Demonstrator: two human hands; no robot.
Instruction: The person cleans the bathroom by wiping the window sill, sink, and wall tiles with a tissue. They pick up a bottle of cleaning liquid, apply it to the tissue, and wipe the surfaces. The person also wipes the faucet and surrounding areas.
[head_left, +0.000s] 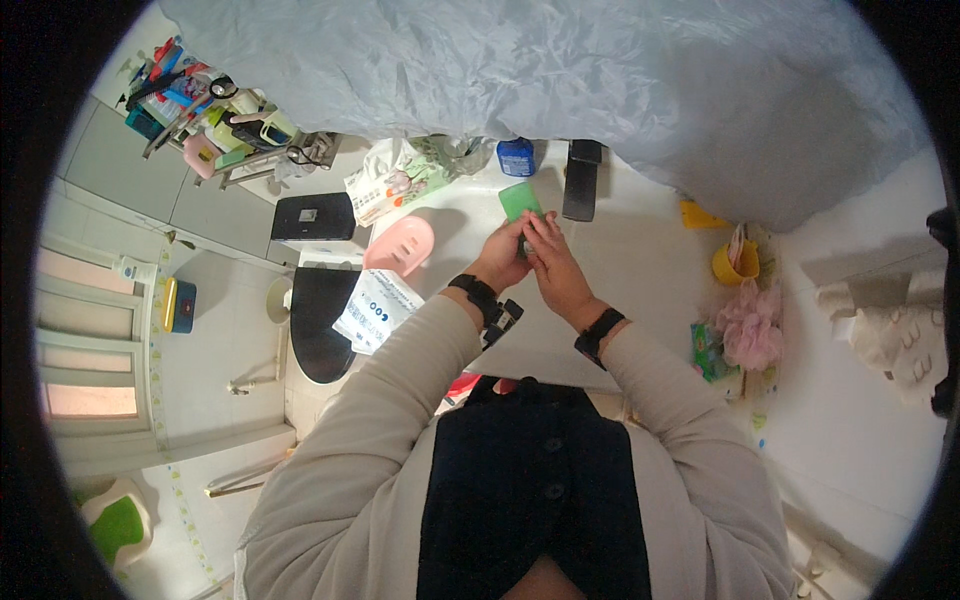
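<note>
White tabletop (635, 270), white packet (372, 325) with bold blue print, left hand (502, 258) closed round a flat green piece (519, 199), right hand (555, 265) against it, its grip unclear

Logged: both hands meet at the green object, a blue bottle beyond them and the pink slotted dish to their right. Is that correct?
No: the head view shows the pink slotted dish to their left. The left hand and right hand do meet at the green object, the blue bottle beyond.
</note>
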